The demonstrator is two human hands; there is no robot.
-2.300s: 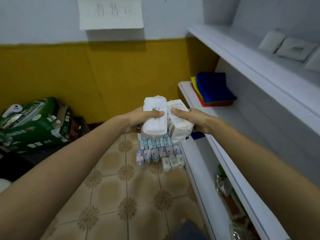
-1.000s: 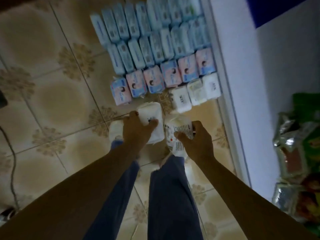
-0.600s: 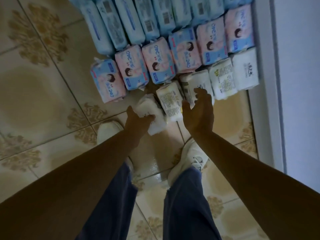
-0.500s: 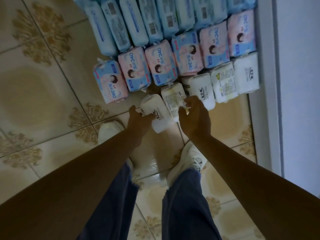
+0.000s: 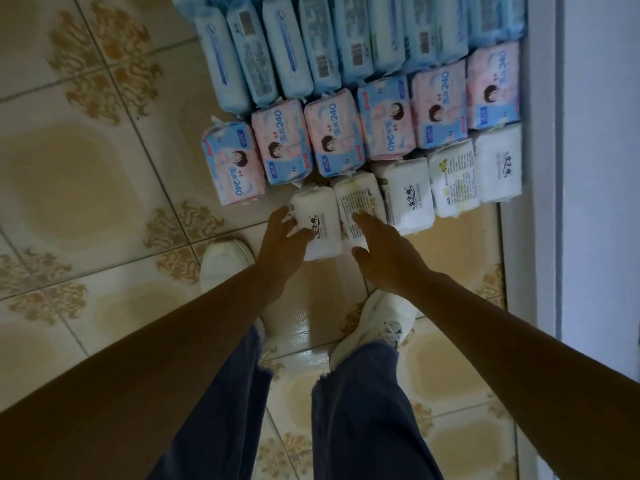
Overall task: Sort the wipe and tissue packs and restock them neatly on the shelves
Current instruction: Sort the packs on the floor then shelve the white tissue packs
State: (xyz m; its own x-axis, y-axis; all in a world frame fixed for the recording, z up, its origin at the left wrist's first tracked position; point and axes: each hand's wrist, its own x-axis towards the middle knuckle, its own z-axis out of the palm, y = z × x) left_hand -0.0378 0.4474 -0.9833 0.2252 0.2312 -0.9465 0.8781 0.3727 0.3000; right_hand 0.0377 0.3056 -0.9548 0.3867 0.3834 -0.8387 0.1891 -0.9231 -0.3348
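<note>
Packs lie in three rows on the tiled floor: blue wipe packs [image 5: 346, 46] at the back, pink-and-blue "240" packs [image 5: 332, 136] in the middle, white tissue packs [image 5: 408, 199] in front. My left hand [image 5: 282, 245] grips a white pack [image 5: 320, 225] at the left end of the front row, thumb on its top and fingers on its left side. My right hand [image 5: 386, 252] has straight fingers that rest on the printed white pack [image 5: 360, 200] beside it.
The white base of the shelf unit [image 5: 543, 168] runs along the right side, touching the rows' right ends. My white shoes [image 5: 223, 263] and blue trouser legs stand just in front of the packs. Patterned floor tiles [image 5: 86, 174] extend to the left.
I bent down from the shelves to the floor rows. Both white packs have come down into the front row, and my right hand has loosened its grip on the printed pack.
</note>
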